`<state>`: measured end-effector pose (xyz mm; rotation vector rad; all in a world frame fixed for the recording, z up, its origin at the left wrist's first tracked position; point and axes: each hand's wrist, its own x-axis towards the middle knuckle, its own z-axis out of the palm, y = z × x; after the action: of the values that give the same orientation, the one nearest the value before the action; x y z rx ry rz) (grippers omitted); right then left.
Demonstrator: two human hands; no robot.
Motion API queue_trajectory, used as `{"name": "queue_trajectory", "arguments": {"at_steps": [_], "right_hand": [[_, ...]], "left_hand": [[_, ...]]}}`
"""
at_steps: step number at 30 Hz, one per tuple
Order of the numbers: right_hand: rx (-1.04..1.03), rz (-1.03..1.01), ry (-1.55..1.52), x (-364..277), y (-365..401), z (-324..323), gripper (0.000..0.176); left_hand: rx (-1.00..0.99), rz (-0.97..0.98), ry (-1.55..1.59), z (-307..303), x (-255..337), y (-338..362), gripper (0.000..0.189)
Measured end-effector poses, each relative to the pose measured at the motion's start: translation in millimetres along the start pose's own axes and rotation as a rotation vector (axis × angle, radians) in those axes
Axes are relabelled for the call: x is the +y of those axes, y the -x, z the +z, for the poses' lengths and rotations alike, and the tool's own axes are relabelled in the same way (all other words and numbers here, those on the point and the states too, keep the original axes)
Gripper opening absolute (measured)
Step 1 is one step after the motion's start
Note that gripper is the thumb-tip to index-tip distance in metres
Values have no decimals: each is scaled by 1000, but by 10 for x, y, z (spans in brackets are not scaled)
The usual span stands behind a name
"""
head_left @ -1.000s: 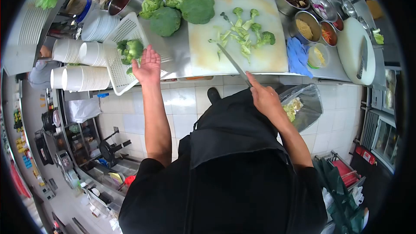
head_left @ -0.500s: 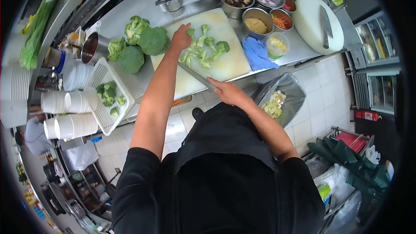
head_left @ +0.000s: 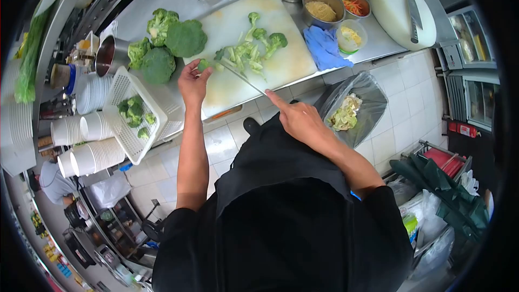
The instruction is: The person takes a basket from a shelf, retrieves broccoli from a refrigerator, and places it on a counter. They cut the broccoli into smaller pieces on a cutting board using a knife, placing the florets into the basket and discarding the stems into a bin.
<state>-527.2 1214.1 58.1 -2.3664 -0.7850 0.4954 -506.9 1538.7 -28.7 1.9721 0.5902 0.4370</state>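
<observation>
My left hand (head_left: 193,82) is closed on a small broccoli floret (head_left: 203,65) at the left edge of the white cutting board (head_left: 289,59). A knife (head_left: 243,77) is gripped in my right hand (head_left: 296,117); its blade points up and left, its tip near the floret. Cut broccoli pieces (head_left: 246,57) lie in the middle of the board. Whole broccoli heads (head_left: 186,38) sit on the steel counter beside the board's left edge.
A white basket (head_left: 141,154) with florets stands at the left, near stacked bowls (head_left: 102,154). Metal bowls (head_left: 323,8), a blue cloth (head_left: 324,48) and a round board (head_left: 378,11) with another knife are right. Below is a lined bin (head_left: 373,111). Another person (head_left: 55,183) is far left.
My left hand has moved from the back of the board to its left edge and now holds a floret. The knife has stayed in my right hand. The view has shifted slightly.
</observation>
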Motion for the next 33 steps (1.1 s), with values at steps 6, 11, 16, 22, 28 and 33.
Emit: {"name": "queue_trajectory", "arguments": {"at_steps": [6,11,16,22,28,33], "right_hand": [[-43,-109,117,-80,-127,130,68],[-89,-78,190,-178,-201,145,69],[-22,-103,165,-22,-445,435,69],[-126,-68,37,15,-341,369,60],[-206,-15,-8,-30,-199,247,56],[-239,-4,6,-27,-260,342,57]], "left_hand": [[94,-23,-6,-5,-68,249,45],[116,-21,13,50,-10,294,43],[108,10,-28,12,-48,307,41],[84,-141,-88,-111,-167,533,37],[116,-213,-197,-105,-231,599,36],[105,-237,-306,-123,-118,577,38]]}}
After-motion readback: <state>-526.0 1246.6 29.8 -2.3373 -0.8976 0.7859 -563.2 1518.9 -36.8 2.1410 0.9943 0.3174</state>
